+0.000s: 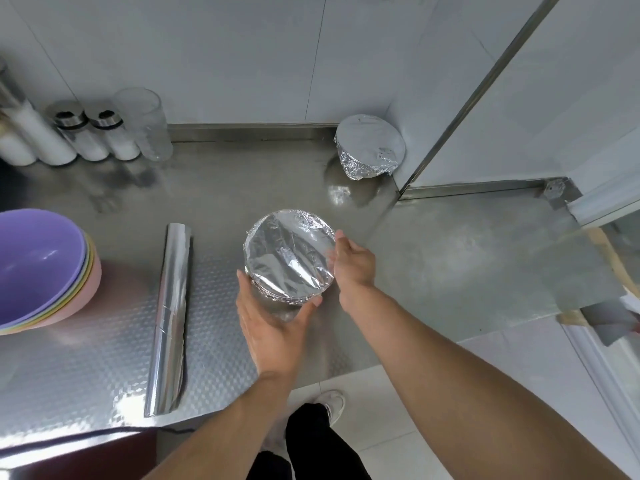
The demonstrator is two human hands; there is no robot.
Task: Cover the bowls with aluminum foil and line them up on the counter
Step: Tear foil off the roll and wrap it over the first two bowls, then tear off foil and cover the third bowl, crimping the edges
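Observation:
A bowl wrapped in aluminum foil (289, 256) is in the middle of the steel counter (450, 258), held between both hands. My left hand (273, 327) cups its near left side, thumb along the left wall and fingers under the front edge. My right hand (351, 261) grips the bowl's right rim, its fingers curled over the foil. A second foil-covered bowl (369, 147) stands in the back corner against the wall. The foil roll (171, 317) lies lengthwise to the left of my hands. A stack of uncovered bowls, purple on top (41, 265), sits at the far left.
Several white jars with metal lids (86, 133) and a clear glass (145, 123) line the back left wall. A metal-framed white panel (491, 98) stands at the right. The counter's front edge runs close to my body, with the tiled floor below.

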